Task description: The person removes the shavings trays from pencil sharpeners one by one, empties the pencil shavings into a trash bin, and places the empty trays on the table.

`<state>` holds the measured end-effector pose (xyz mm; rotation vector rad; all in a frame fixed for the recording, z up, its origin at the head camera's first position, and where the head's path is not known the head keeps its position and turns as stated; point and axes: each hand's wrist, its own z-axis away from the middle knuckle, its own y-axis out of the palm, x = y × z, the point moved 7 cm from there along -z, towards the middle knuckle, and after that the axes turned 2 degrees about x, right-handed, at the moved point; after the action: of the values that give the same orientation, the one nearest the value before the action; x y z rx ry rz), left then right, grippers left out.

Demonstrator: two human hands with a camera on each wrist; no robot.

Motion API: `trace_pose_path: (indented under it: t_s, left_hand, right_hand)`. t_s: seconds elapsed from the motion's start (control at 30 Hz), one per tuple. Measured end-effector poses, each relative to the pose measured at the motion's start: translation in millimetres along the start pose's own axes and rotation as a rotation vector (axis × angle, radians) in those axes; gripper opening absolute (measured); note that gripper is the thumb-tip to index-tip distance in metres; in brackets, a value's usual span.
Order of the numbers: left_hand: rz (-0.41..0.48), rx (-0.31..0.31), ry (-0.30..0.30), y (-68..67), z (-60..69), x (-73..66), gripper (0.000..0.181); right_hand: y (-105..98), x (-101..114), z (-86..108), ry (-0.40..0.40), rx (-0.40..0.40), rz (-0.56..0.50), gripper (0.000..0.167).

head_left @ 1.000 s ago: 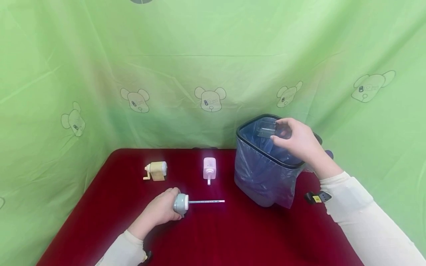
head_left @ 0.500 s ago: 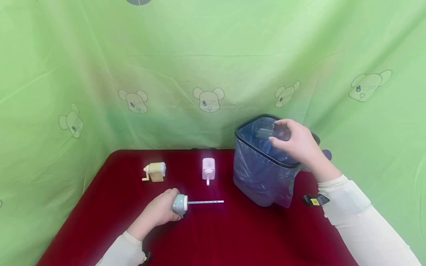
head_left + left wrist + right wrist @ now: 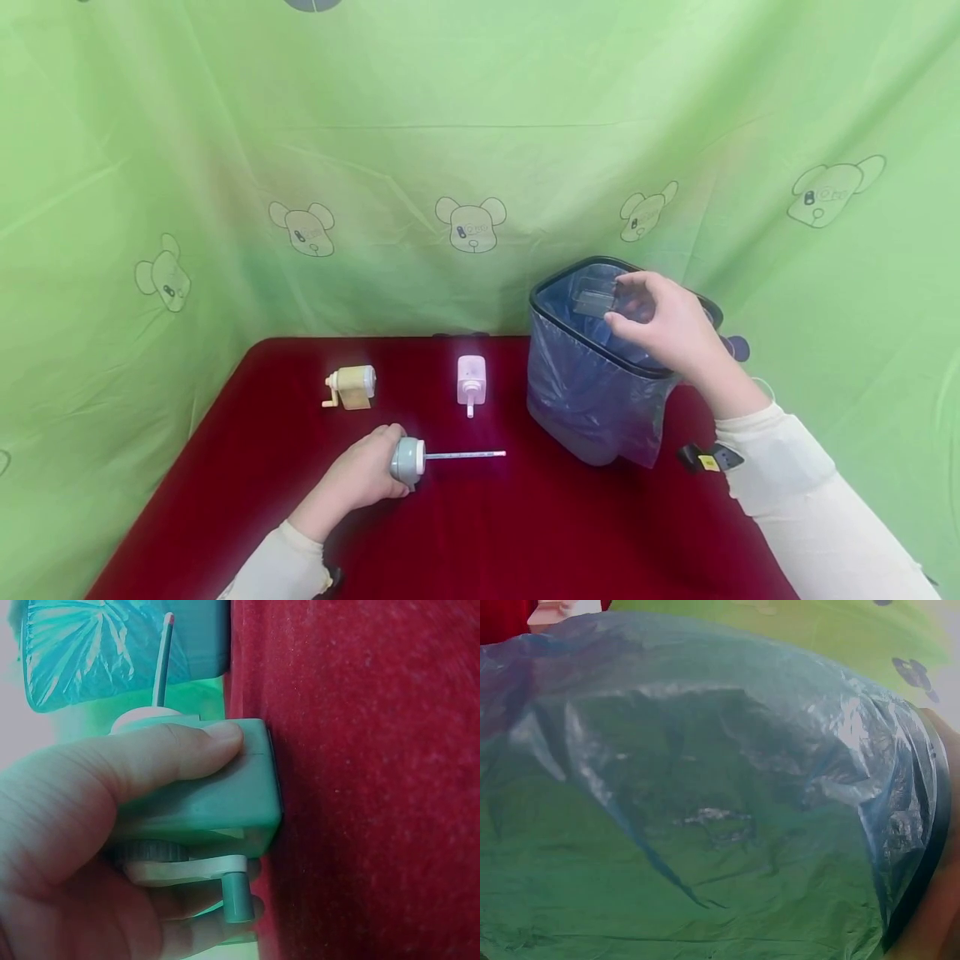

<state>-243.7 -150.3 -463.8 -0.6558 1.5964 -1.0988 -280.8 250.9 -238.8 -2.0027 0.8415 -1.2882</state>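
My left hand (image 3: 367,468) grips a grey-green crank pencil sharpener (image 3: 406,461) on the table. A pencil (image 3: 465,455) sticks out of its front, pointing right. In the left wrist view my thumb lies across the sharpener body (image 3: 202,780), above its crank handle (image 3: 238,896). Over the mouth of a lined trash bin (image 3: 585,400), my right hand (image 3: 663,321) pinches a clear plastic tray (image 3: 595,297) between thumb and fingers. The bin's bag (image 3: 705,765) fills most of the right wrist view, which hides the tray.
A yellow crank sharpener (image 3: 354,386) lies at the back left of the red-covered table (image 3: 450,542). A pink sharpener (image 3: 471,381) stands at the back middle, left of the bin. A green printed curtain (image 3: 390,167) hangs behind.
Within the bin mouth, my right hand and the clear tray have shifted slightly left and down. My left hand and its sharpener stay in place.
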Motion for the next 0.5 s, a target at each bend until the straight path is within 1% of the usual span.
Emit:
trace_pose_path:
  t_s: [0.33,0.5]
  left_hand:
    - [-0.003,-0.004,0.007,-1.2,-1.1,-0.6,0.072]
    - [0.006,0.000,0.001,0.7,-0.2,1.2,0.073]
  right_hand:
    - [0.3,5.9,6.4,-0.016,-0.026,-0.018,0.056]
    - [3.7,8.2,8.2,-0.038,-0.018,-0.027,0.057]
